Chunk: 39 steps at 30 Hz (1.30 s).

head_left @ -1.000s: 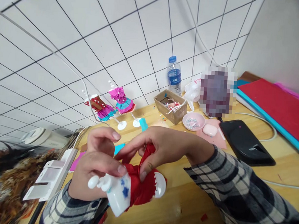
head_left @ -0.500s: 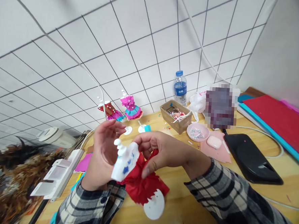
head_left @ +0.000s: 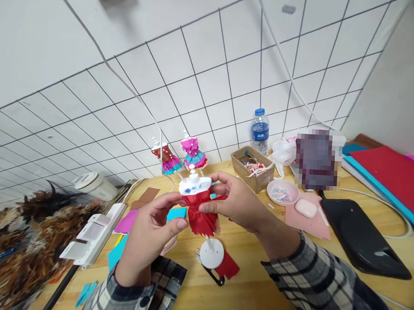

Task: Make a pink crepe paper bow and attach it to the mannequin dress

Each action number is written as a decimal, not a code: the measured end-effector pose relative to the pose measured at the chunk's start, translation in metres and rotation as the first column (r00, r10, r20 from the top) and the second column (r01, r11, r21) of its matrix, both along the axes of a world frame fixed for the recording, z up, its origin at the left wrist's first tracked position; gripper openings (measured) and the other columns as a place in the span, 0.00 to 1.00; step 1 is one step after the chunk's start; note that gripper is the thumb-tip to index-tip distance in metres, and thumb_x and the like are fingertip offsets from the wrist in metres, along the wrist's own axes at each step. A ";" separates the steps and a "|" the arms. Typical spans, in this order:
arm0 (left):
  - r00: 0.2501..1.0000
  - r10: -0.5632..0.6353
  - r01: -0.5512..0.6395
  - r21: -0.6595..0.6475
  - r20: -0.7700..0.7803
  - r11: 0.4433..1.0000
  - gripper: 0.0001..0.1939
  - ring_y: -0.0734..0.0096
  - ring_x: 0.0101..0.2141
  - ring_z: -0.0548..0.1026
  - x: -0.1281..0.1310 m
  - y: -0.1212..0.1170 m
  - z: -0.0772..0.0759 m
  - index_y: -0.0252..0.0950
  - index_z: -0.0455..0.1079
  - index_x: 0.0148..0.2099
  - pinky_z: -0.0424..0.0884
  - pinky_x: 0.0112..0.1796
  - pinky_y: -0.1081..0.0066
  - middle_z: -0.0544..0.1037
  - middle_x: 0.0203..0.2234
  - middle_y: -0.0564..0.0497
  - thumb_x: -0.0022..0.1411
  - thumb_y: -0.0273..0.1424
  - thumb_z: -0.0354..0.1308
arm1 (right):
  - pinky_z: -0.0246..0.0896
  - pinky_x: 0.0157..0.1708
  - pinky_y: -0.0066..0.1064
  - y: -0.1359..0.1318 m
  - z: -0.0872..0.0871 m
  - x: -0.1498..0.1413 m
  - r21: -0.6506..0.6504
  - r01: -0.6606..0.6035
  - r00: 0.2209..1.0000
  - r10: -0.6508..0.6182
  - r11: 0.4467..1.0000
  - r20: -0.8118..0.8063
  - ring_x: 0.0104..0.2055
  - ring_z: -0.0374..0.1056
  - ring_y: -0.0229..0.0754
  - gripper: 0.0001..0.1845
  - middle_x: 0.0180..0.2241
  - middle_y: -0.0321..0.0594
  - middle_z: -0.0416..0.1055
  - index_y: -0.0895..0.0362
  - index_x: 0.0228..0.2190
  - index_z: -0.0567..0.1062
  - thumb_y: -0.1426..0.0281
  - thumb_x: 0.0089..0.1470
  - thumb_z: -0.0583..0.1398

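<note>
A small white dress form, its bust marked in blue, stands almost upright on a stem with a round white base. Red crepe-like paper wraps it as a gathered bodice and skirt. My right hand pinches the red paper at the right of the waist between thumb and fingers. From the left, my left hand curls around the form's side; its fingertips reach behind the bodice and its thumb lies by the skirt. Below the base are a red scrap and part of a black-handled tool.
Two dressed miniature forms, one pink and blue, one brown and pink, stand behind. A cardboard box, water bottle, pink bowl and black phone lie right. Feathers and a power strip are left.
The dress form has swung from tilted to nearly upright and sits farther from me. My left hand has shifted from behind it to its left side; my right hand keeps hold of the red paper.
</note>
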<state>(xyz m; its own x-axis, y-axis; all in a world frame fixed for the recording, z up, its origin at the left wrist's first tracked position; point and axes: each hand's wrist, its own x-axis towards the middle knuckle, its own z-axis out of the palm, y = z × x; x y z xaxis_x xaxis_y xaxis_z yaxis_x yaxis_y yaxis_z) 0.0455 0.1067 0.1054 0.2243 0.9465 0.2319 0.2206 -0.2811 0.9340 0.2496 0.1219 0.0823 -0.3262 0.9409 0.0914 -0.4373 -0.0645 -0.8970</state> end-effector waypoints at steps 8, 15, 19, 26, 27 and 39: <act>0.997 0.067 -0.065 -0.067 0.025 0.996 0.18 0.65 0.37 0.76 0.011 -0.006 -0.009 0.38 0.75 0.44 0.72 0.41 0.71 0.80 0.36 0.49 0.50 0.32 0.70 | 0.70 0.39 0.35 -0.003 0.001 -0.004 0.063 -0.009 0.990 0.000 0.998 0.138 0.39 0.74 0.43 0.25 0.34 0.38 0.77 0.56 0.37 0.69 0.72 0.36 0.72; 0.990 0.018 -0.003 -0.108 0.138 0.994 0.19 0.69 0.30 0.75 -0.003 0.000 -0.027 0.37 0.75 0.45 0.72 0.36 0.72 0.79 0.30 0.51 0.52 0.39 0.68 | 0.64 0.32 0.29 -0.003 0.006 0.010 0.221 -0.063 0.909 -0.035 0.973 0.415 0.31 0.68 0.34 0.29 0.42 0.39 0.73 0.55 0.45 0.73 0.65 0.39 0.71; 0.986 0.013 0.008 -0.128 0.165 0.992 0.19 0.66 0.34 0.76 -0.010 0.001 -0.022 0.37 0.76 0.45 0.72 0.39 0.70 0.80 0.34 0.48 0.52 0.37 0.69 | 0.61 0.29 0.27 -0.007 0.010 0.013 0.178 -0.038 0.876 -0.053 0.983 0.480 0.28 0.65 0.33 0.24 0.34 0.36 0.73 0.54 0.43 0.77 0.61 0.43 0.69; 0.969 -0.053 0.088 -0.138 0.239 0.987 0.17 0.61 0.39 0.78 -0.013 -0.005 -0.024 0.37 0.76 0.45 0.72 0.42 0.66 0.81 0.38 0.46 0.52 0.36 0.69 | 0.61 0.28 0.26 -0.012 0.013 0.008 0.182 -0.048 0.901 -0.036 0.982 0.431 0.27 0.66 0.34 0.08 0.24 0.35 0.74 0.58 0.26 0.78 0.65 0.46 0.67; 0.965 -0.061 0.101 -0.145 0.257 0.984 0.18 0.61 0.39 0.78 -0.013 -0.006 -0.025 0.38 0.76 0.45 0.73 0.42 0.66 0.82 0.38 0.46 0.52 0.36 0.69 | 0.61 0.28 0.26 -0.012 0.013 0.008 0.184 -0.059 0.902 -0.027 0.981 0.432 0.26 0.66 0.34 0.08 0.24 0.35 0.74 0.59 0.26 0.79 0.66 0.45 0.67; 0.939 -0.020 0.101 -0.221 0.344 0.970 0.22 0.60 0.33 0.79 0.001 -0.015 -0.025 0.38 0.77 0.38 0.75 0.38 0.65 0.80 0.26 0.50 0.42 0.45 0.72 | 0.63 0.26 0.25 -0.010 0.007 0.002 0.149 -0.160 0.951 0.112 0.976 0.287 0.24 0.64 0.32 0.06 0.23 0.34 0.72 0.59 0.28 0.80 0.68 0.45 0.67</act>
<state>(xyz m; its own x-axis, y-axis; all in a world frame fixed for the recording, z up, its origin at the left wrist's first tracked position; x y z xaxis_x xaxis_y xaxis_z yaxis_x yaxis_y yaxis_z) 0.0463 0.0921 0.0806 0.2301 0.9699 0.0798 -0.1291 -0.0509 0.9903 0.2515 0.1122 0.0896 -0.4850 0.8644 0.1327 -0.1690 0.0562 -0.9840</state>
